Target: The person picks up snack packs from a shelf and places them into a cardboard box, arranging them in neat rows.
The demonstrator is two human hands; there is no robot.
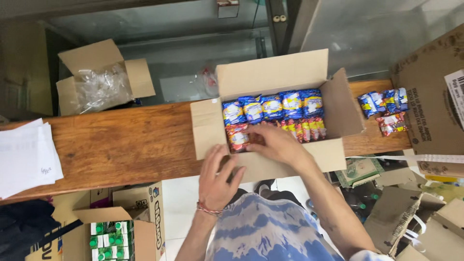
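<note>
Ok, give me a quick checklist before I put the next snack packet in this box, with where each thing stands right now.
1. Open brown cardboard box flaps folded out: ok.
2. Box fully on the long wooden counter: not ok, its near edge overhangs.
3. Left hand steadying the box's near wall: ok.
4. Right hand inside, on the row of red snack packets: ok.
5. Row of blue and yellow snack packets along the far wall full: ok.
6. Spare loose packets on the counter: ok.
</note>
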